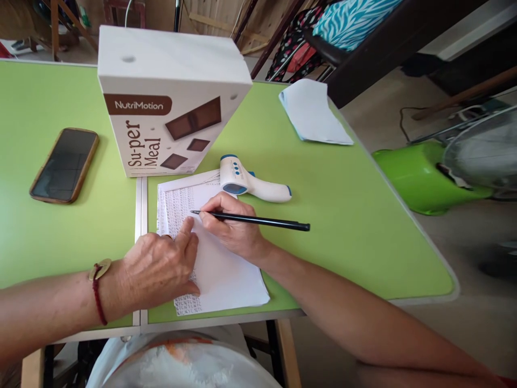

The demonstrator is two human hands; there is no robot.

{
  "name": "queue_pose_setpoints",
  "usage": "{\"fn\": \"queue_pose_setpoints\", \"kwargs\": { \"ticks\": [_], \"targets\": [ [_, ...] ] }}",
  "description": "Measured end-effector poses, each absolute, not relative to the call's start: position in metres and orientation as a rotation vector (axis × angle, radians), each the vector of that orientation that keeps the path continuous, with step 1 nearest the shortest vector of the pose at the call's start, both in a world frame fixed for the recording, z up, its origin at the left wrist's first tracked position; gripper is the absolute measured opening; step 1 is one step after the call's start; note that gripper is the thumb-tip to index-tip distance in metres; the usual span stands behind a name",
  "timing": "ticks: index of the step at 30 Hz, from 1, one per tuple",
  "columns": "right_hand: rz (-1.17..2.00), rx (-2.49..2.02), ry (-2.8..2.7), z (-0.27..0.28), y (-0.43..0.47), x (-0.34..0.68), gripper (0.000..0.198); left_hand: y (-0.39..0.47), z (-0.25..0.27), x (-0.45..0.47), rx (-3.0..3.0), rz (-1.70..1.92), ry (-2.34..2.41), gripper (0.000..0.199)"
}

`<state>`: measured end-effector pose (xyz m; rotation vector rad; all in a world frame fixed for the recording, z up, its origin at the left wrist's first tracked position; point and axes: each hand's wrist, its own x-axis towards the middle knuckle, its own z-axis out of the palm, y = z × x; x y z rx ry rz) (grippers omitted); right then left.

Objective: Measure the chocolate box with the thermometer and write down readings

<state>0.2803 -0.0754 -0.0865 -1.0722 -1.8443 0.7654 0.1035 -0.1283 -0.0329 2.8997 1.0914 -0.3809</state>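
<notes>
My right hand [234, 223] pinches a black pen [266, 220], its tip on a white sheet of paper [230, 280]. Small handwritten characters fill rows along the sheet's left side. My left hand [161, 264] lies on the written part, index finger stretched towards the pen tip and thumb apart; it holds nothing. On its wrist is a dark red cord with a round gold-coloured piece. A white and blue infrared thermometer [254, 183] rests just beyond my right hand, over the paper's top edge. More sheets lie under the top one.
A white NutriMotion box [145, 129] stands upright behind the paper. To the left, a smartphone [64, 164] lies on the green table [343, 231]. Folded white papers [313, 113] are near the far right edge. A green bin [420, 178] is on the floor at right.
</notes>
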Motion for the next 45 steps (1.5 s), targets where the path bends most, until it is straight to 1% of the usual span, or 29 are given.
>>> {"fn": "queue_pose_setpoints", "kwargs": {
  "ticks": [8, 18, 23, 30, 45],
  "targets": [
    [0.820, -1.097, -1.859, -0.0871, -0.0753, 0.2803, 0.010, -0.1282, -0.0323, 0.1040, 2.919, -0.344, 1.073, 0.067],
    [0.800, -1.114, -1.865, -0.0858, -0.0758, 0.2788, 0.010, -0.1293, -0.0342, 0.1025, 2.933, -0.298, 1.074, 0.064],
    [0.801, -1.094, -1.864, -0.0859, -0.0757, 0.2792, 0.011, -0.1297, -0.0336, 0.1022, 2.932, -0.319, 1.076, 0.068],
    [0.698, -1.132, -1.880, -0.0862, -0.0751, 0.2794, 0.012, -0.1295, -0.0335, 0.1028, 2.926, -0.323, 1.074, 0.067],
    [0.716, -1.103, -1.881, -0.0858, -0.0751, 0.2797, 0.012, -0.1294, -0.0345, 0.1020, 2.929, -0.328, 1.073, 0.068]
  ]
}}
